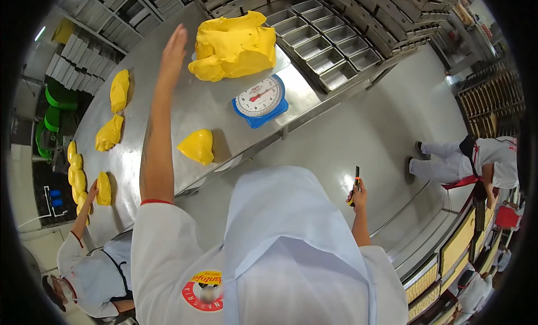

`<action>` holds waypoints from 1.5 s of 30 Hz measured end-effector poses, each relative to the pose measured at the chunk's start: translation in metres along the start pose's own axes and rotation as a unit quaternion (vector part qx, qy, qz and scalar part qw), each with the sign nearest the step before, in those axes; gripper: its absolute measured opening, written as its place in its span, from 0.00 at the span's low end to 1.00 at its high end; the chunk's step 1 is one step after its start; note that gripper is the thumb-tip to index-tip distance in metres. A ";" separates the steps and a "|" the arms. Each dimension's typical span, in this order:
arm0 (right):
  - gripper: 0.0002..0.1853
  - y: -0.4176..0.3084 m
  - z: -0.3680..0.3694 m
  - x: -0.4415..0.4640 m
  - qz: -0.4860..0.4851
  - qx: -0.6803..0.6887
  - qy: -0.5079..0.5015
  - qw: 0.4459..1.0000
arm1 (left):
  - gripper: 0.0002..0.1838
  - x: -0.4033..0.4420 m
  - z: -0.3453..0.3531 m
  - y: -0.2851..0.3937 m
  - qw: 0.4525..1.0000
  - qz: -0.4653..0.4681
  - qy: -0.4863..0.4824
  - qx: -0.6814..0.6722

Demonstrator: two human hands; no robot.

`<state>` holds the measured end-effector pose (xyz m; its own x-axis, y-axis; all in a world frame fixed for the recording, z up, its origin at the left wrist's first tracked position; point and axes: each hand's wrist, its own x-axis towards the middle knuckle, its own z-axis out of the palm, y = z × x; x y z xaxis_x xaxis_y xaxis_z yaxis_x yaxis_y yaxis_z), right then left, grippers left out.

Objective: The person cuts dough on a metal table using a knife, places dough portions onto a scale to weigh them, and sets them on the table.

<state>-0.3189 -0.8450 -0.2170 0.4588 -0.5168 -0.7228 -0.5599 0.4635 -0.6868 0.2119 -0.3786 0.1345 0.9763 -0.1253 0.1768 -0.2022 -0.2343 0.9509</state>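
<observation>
My left hand (175, 46) is open, fingers stretched and held together, just left of a large yellow dough mass (234, 46) on the steel table (168, 109). A gap shows between hand and dough. My right hand (360, 198) is closed around a black and orange utility knife (357, 180), out over the floor with its tip upward. A blue scale with a round white dial (259, 98) stands below the large dough. Nearer me lies a smaller yellow dough piece (197, 146). More pieces (120, 91) (110, 133) lie further left.
A co-worker (95, 269) at lower left touches a dough piece (103, 188) beside a row of rounded ones (76, 172). Empty metal pans (327, 61) adjoin the table's far right end. Another person (476, 162) stands at right, near trays (457, 246).
</observation>
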 end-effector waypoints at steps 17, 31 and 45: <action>0.30 0.111 -0.011 -0.016 0.113 -0.024 -0.004 0.993 | 0.38 -0.278 -0.077 -0.253 0.904 -0.280 0.221 0.234; 0.29 0.022 0.028 -0.033 0.011 -0.092 -0.053 0.994 | 0.29 -0.258 -0.147 -0.300 0.940 -0.323 0.111 0.026; 0.29 -0.119 0.225 -0.188 -0.194 -0.375 -0.204 0.883 | 0.35 -0.292 -0.128 -0.247 0.964 -0.254 0.041 0.071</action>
<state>-0.1835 -0.6413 -0.0172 0.8413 -0.1594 -0.5165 -0.5353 -0.3780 -0.7553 -0.0136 -0.1602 -0.1198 0.9537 0.1158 -0.2775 0.3007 -0.3750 0.8769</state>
